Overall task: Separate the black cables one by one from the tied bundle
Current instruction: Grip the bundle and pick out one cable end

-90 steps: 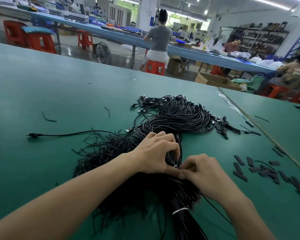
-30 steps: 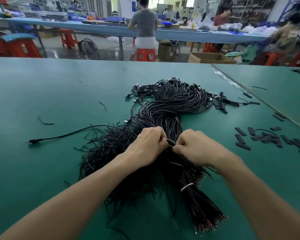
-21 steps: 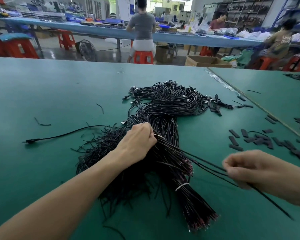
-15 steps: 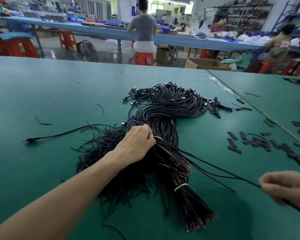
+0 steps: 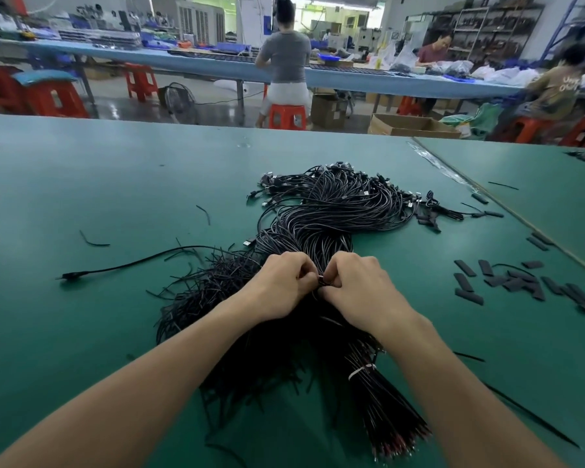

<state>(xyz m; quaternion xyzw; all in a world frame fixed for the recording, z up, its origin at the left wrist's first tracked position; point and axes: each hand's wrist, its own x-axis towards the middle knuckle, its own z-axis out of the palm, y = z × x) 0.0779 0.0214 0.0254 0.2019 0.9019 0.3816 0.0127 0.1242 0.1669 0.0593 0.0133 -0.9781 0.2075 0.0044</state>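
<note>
**A:** What can't you read from the head view?

**B:** Your fingertips. Both your hands sit knuckles-up over the waist of the bundle (image 5: pixel 318 228), so the contact point is hidden. Your left hand (image 5: pixel 281 287) and right hand (image 5: pixel 358 288) touch each other there. Each has its fingers curled in, pinching black strands. I cannot tell how many strands.

**A:** Where's the bundle?

**B:** Mid green table (image 5: pixel 81 184), straight ahead of you. The plug ends fan out on the far side. The near end runs under your right forearm, with the white tie (image 5: pixel 361 370) around it. Your forearms cover part of the middle stretch, and the near tips are blurred.

**A:** Anything else hard to make out?

**B:** The black strips (image 5: pixel 469 294) on your right run out of frame at the edge. 1 loose cable (image 5: pixel 132 261) lies left of the bundle with its plug end pointing away from it.

**A:** What changed from 0.5 s ago?

**B:** Your right hand was out at the right edge then, drawing strands out of the bundle. Now it is back at the waist, against your left hand. 1 freed cable (image 5: pixel 531 416) lies on the table right of your right forearm, apart from the bundle. Your left hand has not left its spot.
</note>
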